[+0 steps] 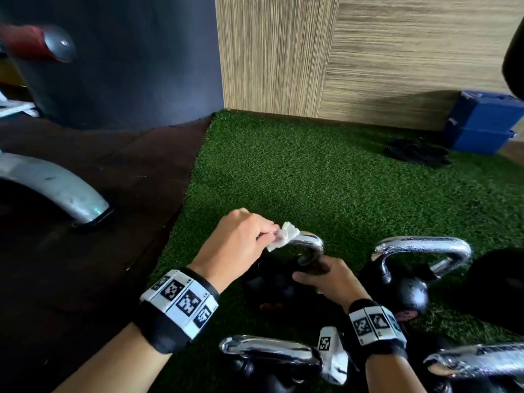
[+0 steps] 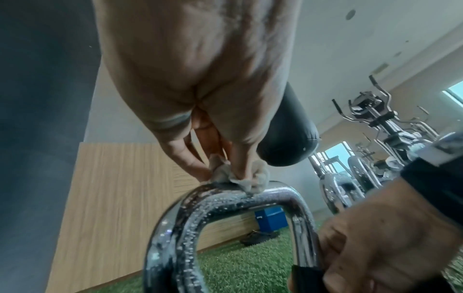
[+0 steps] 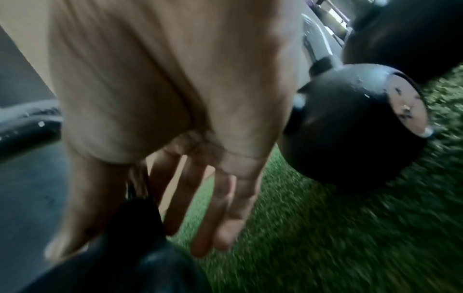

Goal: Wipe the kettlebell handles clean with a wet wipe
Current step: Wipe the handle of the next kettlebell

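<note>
Left hand (image 1: 238, 242) in fingertip pinch on wet wipe (image 1: 283, 239) atop kettlebell handle (image 1: 310, 241); right hand (image 1: 331, 282) curled around its base

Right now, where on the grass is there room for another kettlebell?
Bare green turf lies between the wooden wall, the black cords, the blue blocks and the kettlebell under the wet wipe. Right of it and nearer the camera it is crowded with other kettlebells.

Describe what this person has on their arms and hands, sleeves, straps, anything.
No sleeves or gloves. The left wrist and right wrist each wear a wide black strap carrying a white band of black-and-white square markers. The left hand shows a greyish band, perhaps a ring, on one finger; the right hand is bare.
</note>
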The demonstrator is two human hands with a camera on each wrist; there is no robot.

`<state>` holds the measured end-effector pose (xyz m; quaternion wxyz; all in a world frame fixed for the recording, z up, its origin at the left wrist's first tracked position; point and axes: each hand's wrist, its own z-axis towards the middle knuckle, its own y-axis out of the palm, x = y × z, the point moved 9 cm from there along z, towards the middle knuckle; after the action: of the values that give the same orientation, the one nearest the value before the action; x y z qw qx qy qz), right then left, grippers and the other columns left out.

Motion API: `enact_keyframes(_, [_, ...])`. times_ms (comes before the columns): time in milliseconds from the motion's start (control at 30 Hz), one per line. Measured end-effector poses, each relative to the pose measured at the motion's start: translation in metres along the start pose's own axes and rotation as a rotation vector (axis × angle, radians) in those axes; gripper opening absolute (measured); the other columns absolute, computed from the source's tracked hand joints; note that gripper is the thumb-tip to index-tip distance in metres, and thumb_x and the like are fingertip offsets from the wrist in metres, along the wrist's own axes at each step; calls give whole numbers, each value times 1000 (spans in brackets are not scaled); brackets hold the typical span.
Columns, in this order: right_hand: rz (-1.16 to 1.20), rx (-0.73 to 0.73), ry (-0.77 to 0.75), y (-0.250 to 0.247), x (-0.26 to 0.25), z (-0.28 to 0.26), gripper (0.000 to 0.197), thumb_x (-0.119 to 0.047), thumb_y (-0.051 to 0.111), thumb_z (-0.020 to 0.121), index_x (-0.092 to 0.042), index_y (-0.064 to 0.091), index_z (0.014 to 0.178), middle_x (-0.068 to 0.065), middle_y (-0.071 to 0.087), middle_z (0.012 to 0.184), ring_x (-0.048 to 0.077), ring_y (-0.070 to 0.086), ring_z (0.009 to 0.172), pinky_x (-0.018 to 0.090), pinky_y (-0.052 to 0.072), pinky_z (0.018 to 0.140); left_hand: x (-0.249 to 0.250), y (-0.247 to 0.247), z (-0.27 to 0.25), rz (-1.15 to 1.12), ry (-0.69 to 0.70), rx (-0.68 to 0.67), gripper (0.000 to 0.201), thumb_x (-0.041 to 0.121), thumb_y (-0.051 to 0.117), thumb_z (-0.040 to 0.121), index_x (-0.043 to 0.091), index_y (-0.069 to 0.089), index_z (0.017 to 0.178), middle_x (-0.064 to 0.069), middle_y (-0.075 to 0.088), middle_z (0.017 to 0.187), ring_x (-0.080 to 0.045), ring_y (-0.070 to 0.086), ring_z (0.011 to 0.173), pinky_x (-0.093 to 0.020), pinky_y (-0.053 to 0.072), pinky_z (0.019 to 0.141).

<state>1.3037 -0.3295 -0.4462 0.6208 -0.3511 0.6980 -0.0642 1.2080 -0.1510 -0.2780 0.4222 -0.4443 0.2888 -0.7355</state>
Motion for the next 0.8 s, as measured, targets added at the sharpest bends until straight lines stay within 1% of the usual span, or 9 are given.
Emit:
enact_keyframes(67, [67, 51, -9, 4, 6, 1, 56, -66, 88, 43, -34, 77, 88, -4, 78, 82, 18, 74, 82, 46, 60, 82, -13, -12, -5, 8, -76, 58, 16, 24, 73, 94, 24, 81, 109, 9, 80, 88, 5, 62, 57, -8, 42, 47])
enact_keyframes(133, [90, 100, -26, 4, 7, 3, 53, -70, 85, 42, -40, 75, 85, -10, 76, 77, 14, 73, 78, 40, 60, 76, -12, -20, -9, 41, -56, 117, 21, 21, 73, 94, 25, 78, 114, 16, 69, 60, 2, 49, 42, -5, 30, 39])
enact_keyframes(200, [41, 151, -47, 0, 3, 2, 43, -73, 80, 44, -49, 70, 78, -20, 72, 69, 3, 69, 71, 25, 53, 66, 3, -13, -10, 116, 54, 69, 28, 15, 68, 96, 25, 76, 121, 17, 59, 55, 6, 47, 44, 1, 39, 57])
enact_keyframes(267, [53, 165, -35, -1, 4, 2, 34, -66, 85, 52, -45, 71, 75, -19, 72, 67, 3, 69, 70, 25, 54, 66, 6, -3, -12, 176, 103, 16, 25, 21, 57, 101, 25, 77, 115, 6, 75, 76, -2, 66, 63, -21, 59, 74])
enact_keyframes(333, [86, 159, -12, 1, 8, 0, 33, -60, 89, 56, -40, 75, 78, -13, 75, 74, 9, 72, 75, 32, 59, 75, -14, -10, -14, 123, 9, 67, 29, 32, 51, 101, 24, 78, 109, 7, 76, 76, -6, 68, 61, -28, 58, 59])
enact_keyframes(433, [123, 147, -13, 4, 11, -1, 40, -64, 88, 53, -41, 76, 83, -12, 77, 78, 9, 73, 78, 35, 61, 79, -56, -19, -24, -36, -192, 162, 16, 25, 66, 97, 21, 81, 102, 14, 71, 67, 5, 54, 52, -9, 37, 47])
enact_keyframes(500, [144, 149, -20, 5, 13, 2, 45, -67, 87, 49, -40, 77, 84, -11, 77, 77, 10, 73, 78, 36, 62, 79, -69, -16, -29, -159, -211, 171, 17, 19, 71, 95, 23, 80, 109, 19, 76, 78, 16, 59, 63, -8, 43, 53])
enact_keyframes(633, [178, 147, -33, 7, 17, 4, 52, -72, 85, 47, -39, 77, 87, -14, 77, 80, 8, 74, 79, 39, 62, 82, -87, -4, -41, -183, -207, 130, 21, 34, 62, 98, 35, 68, 117, 17, 70, 78, -2, 62, 64, -31, 51, 56])
enact_keyframes(800, [206, 140, -38, 9, 18, 4, 49, -65, 88, 50, -36, 77, 88, -11, 78, 78, 10, 74, 76, 38, 62, 77, -127, 29, -68, -490, -407, 78, 41, 1, 67, 96, 39, 77, 107, 13, 79, 102, -10, 76, 101, -50, 61, 91])
